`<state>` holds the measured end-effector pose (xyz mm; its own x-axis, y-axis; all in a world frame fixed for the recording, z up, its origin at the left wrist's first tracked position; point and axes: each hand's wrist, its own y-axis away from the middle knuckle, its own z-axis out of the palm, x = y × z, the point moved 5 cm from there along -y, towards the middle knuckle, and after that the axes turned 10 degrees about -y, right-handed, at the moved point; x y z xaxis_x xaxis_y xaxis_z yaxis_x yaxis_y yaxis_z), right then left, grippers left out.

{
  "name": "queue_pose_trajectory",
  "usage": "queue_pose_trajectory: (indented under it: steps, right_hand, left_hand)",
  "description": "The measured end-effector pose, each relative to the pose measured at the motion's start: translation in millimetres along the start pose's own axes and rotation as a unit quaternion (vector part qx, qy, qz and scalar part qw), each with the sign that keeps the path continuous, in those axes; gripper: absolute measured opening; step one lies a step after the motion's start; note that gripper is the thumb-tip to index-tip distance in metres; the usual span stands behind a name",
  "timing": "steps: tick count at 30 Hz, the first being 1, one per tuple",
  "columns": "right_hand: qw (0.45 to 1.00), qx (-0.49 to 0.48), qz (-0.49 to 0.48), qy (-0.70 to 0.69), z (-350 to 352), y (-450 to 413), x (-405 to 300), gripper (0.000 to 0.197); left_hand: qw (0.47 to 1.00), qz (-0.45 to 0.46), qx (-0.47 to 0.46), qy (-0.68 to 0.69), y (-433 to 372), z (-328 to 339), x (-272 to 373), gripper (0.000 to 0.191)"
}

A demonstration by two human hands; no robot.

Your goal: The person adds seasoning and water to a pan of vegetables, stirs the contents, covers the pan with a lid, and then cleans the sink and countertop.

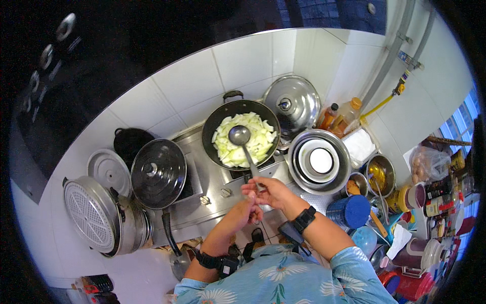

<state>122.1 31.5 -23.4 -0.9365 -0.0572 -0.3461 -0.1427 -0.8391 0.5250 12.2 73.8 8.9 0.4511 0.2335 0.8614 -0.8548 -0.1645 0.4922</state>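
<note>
A black wok [207, 142] sits on the gas stove, full of chopped pale green vegetable pieces [262, 146]. The bowl of a metal ladle [239, 135] rests over the pieces, and its handle runs toward me across the wok's near rim. My right hand [270, 193] has the handle's end between palm and fingers, with the fingers only loosely bent. Just below, my left hand [247, 212] meets the right hand at the fingertips. Its fingers are curled, and whether it holds anything is hidden.
Left of the wok stands a lidded black pan [159, 174], its handle pointing at me. Beyond it are steel steamer pots [91, 216]. A steel lid [292, 102] leans on the wall. Nested bowls [319, 161], oil bottles [347, 114] and a blue-lidded jar [351, 211] crowd the right.
</note>
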Motion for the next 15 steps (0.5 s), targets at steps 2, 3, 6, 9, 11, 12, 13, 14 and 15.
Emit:
queue_pose_trajectory:
  steps: [2,3,6,9,11,12,13,14,15]
  right_hand:
    - [0.998,0.039,-0.054,0.007,-21.3,-10.3,-2.5,0.022]
    - [0.992,0.078,-0.080,0.064,-32.0,-6.9,-7.8,0.024]
    - [0.860,0.194,-0.205,0.425,-57.4,9.4,-32.2,0.042]
    - [0.715,0.226,-0.302,0.588,-42.6,21.7,-48.9,0.049]
    - [0.658,0.251,-0.287,0.649,-38.7,16.0,-60.3,0.051]
    - [0.646,0.233,-0.339,0.643,-48.6,3.3,-68.7,0.053]
    - [0.632,0.211,-0.389,0.636,-38.8,-1.0,-74.8,0.055]
    - [0.680,0.218,-0.337,0.613,-38.7,-10.7,-79.4,0.051]
    - [0.658,0.210,-0.343,0.636,-26.2,-18.5,-75.9,0.051]
  left_hand:
    - [0.997,0.012,-0.041,-0.058,11.3,-4.2,-6.1,0.047]
    - [0.998,0.013,-0.039,-0.050,15.3,-9.5,-14.1,0.047]
    - [0.996,0.013,0.075,-0.049,23.1,-40.9,-60.8,0.037]
    - [0.973,0.057,0.126,-0.185,2.8,-48.4,-115.2,0.044]
    - [0.975,0.002,0.107,-0.193,-11.6,-35.9,-121.3,0.042]
    - [0.992,0.028,0.040,-0.119,-19.1,-21.6,-108.9,0.040]
    - [0.997,0.053,-0.025,-0.044,-24.0,-10.1,-98.1,0.037]
    - [1.000,0.006,-0.014,0.026,-33.8,-6.7,-102.4,0.032]
    - [1.000,0.010,-0.014,0.025,-37.6,-7.2,-101.5,0.032]
